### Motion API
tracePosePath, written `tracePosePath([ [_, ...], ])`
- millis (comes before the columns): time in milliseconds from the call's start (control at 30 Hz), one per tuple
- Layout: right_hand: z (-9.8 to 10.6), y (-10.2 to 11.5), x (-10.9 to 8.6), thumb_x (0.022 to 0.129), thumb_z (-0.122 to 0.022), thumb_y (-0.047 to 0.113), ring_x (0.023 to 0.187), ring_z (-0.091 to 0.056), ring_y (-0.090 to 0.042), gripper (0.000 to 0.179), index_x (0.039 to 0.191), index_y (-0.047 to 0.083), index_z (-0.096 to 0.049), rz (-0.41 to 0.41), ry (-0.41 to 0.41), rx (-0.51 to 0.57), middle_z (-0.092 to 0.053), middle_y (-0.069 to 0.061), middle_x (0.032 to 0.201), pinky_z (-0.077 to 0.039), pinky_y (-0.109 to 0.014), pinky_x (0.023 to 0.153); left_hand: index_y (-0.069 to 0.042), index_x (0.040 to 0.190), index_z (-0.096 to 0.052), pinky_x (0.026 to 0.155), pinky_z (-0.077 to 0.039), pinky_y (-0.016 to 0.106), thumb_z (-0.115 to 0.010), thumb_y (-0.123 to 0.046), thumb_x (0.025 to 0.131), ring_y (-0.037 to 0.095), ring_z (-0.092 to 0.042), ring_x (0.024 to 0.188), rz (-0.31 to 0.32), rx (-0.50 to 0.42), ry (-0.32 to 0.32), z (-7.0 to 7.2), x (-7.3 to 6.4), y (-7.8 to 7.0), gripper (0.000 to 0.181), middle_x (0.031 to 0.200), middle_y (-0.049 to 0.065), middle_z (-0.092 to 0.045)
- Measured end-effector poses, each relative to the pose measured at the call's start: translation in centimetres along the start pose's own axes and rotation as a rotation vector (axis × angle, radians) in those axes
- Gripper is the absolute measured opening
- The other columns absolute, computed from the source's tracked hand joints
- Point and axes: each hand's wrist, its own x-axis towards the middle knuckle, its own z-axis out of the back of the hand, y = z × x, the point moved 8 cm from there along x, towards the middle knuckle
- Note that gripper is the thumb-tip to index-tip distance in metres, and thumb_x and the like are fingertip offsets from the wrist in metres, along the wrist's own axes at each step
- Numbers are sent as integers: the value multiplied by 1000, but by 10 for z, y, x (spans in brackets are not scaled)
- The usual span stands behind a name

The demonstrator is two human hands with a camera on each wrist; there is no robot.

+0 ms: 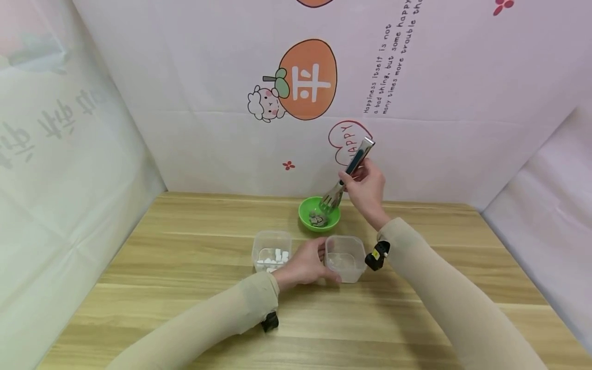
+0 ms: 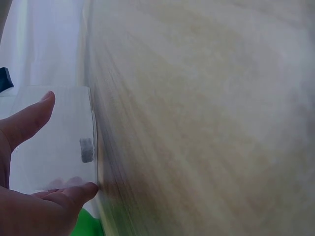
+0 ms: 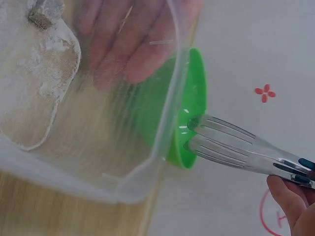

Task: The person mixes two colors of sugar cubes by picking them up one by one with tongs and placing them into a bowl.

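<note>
My right hand (image 1: 369, 190) grips metal kitchen tongs (image 1: 359, 155) with dark handle inlays, tilted so their slotted ends reach down into a green bowl (image 1: 304, 209). Several grey-brown chunks (image 1: 317, 220) lie in the bowl, beside the tong tips. With thumb at the near side and fingers at the far side, my left hand (image 1: 302, 264) holds a clear plastic container (image 1: 349, 272) by its left end. Through that container's wall in the left wrist view, a single grey chunk (image 2: 87, 150) shows. The right wrist view has the slotted tong ends (image 3: 224, 142) over the bowl's rim.
Left of my left hand stands another clear container (image 1: 272, 237) with several white pieces (image 1: 279, 255) in it. The wooden table (image 1: 208, 241) ends at a printed cloth backdrop (image 1: 222, 154) just behind the bowl. Cloth also hangs at both sides.
</note>
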Motion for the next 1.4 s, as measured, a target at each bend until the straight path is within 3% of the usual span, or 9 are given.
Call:
tracePosePath([
  [267, 27, 29, -15, 94, -80, 7, 76, -65, -17, 33, 121, -3, -65, 104, -5, 44, -66, -14, 93, -63, -23, 63, 5, 151, -47, 118, -43, 40, -99, -1, 67, 32, -55, 138, 19, -20, 1, 0, -2, 2, 99, 150, 20, -57],
  [633, 63, 59, -55, 90, -81, 0, 70, -64, -13, 26, 110, -4, -66, 258, 39, -25, -70, -11, 93, -59, -18, 64, 3, 151, -48, 118, -44, 39, -99, 0, 65, 31, -56, 137, 28, -30, -15, 0, -3, 4, 100, 149, 18, -58],
  [1000, 101, 66, -92, 88, -81, -5, 71, -67, -11, 28, 113, -3, -67, 221, 19, -18, -71, 1, 86, -61, -19, 60, 3, 153, -47, 118, -43, 40, -98, 3, 65, 33, -55, 138, 36, -36, -13, -1, -5, 2, 101, 151, 19, -56],
  [1400, 134, 66, -131, 83, -78, -18, 74, -67, -13, 34, 113, -6, -68, 146, -5, 44, -70, -7, 90, -62, -18, 67, 2, 153, -47, 118, -42, 38, -98, 2, 65, 31, -53, 140, 30, -32, -9, -3, -3, 1, 102, 154, 17, -54],
])
